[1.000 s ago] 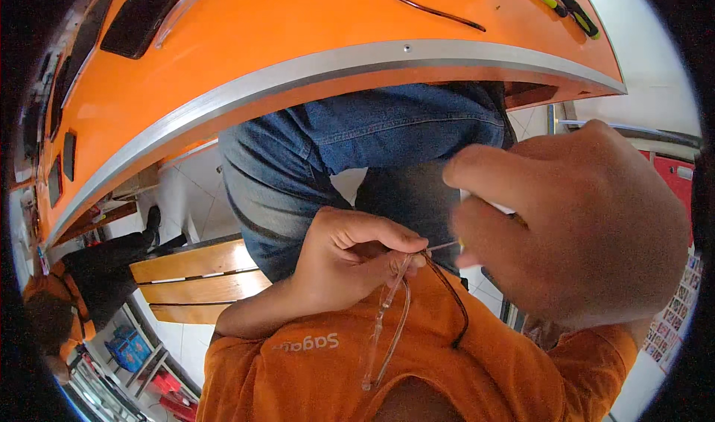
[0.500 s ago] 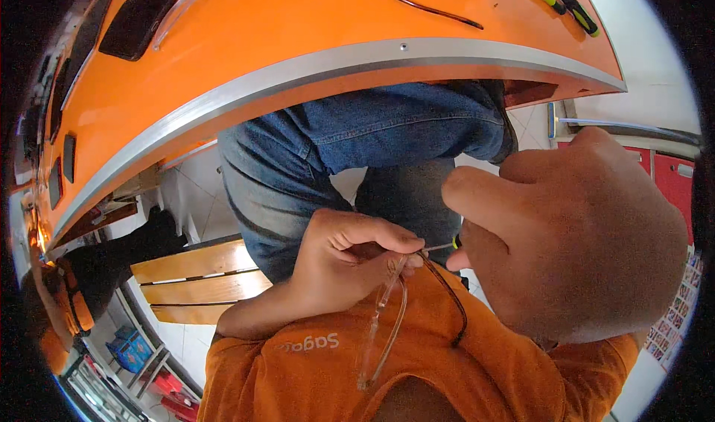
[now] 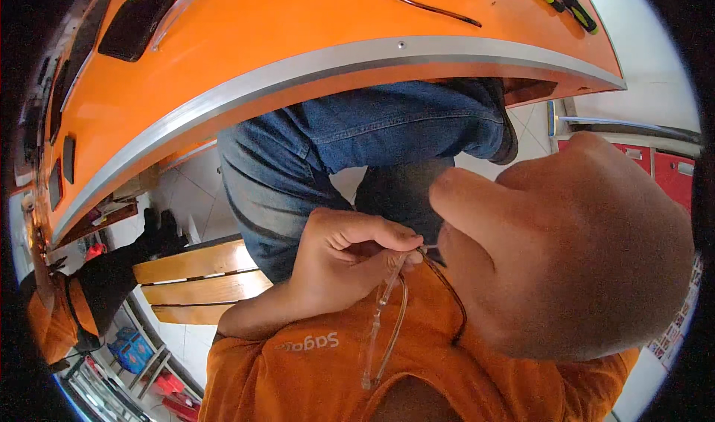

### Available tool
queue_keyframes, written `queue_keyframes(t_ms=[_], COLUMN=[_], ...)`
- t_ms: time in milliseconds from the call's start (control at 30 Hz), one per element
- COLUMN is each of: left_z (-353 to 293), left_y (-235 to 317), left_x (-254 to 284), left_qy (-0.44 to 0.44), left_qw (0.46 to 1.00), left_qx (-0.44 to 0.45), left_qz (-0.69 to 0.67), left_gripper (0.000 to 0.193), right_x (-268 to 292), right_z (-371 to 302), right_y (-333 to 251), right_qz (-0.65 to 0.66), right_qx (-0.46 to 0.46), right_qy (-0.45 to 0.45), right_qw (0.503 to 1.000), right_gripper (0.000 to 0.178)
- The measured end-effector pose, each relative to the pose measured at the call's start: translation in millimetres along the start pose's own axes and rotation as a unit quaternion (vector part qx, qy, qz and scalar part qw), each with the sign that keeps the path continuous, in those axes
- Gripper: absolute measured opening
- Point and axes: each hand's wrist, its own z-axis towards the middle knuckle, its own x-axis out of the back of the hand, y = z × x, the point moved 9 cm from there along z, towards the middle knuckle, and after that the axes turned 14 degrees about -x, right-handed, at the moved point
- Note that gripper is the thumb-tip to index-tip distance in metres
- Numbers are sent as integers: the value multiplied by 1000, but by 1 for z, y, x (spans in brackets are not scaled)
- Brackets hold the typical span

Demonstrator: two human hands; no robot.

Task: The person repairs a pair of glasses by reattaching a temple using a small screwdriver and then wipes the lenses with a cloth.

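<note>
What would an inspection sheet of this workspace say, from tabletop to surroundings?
Surface: orange tabletop, metal-edged.
Things in hand: clear-and-brown eyeglass frame; thin-shafted tool, mostly hidden.
Clutter: dark phone-like slab, curved brown rod resembling an eyeglass temple, two black-and-yellow screwdriver-like tools.
Hands: left hand pinches the eyeglass frame; right hand holds the thin-shafted tool, pointed toward the frame.
Cables: nothing seen.
Surroundings: slatted wooden bench, red drawers, another person at left.

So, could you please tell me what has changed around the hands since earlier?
The right hand shifted slightly left and toward the body, and now hides the yellow-green part adjoining the thin metal shaft. Nothing was visibly taken up or let go. The left hand still pinches the clear plastic eyeglass frame in place.
</note>
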Motion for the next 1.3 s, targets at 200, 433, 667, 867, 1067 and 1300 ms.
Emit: queue_keyframes(t_ms=[200, 433, 667, 867, 1067, 1300], left_z=[-2, 13, 15, 15, 18, 16], left_y=[-5, 7, 13, 27, 37, 35], left_x=[3, 52, 85, 84, 75, 51], left_qy=[-1, 84, 198, 191, 169, 67], left_qw=[1000, 995, 980, 975, 974, 988], left_qx=[21, -47, -14, -107, -149, -130], left_qz=[-6, -19, -13, 37, -24, -56], left_gripper=[15, 14, 15, 15, 19, 25], right_x=[-5, 47, 68, 55, 56, 70], right_z=[2, -9, 53, 65, 71, 54], right_y=[-11, 62, 113, 110, 170, 159], right_qz=[-64, -95, 47, -9, -74, -27], right_qx=[21, -14, -19, -9, -149, -73], right_qy=[20, 198, 454, 483, 469, 532], right_qw=[997, 976, 890, 875, 867, 843], right_gripper=[12, 7, 13, 16, 17, 16])
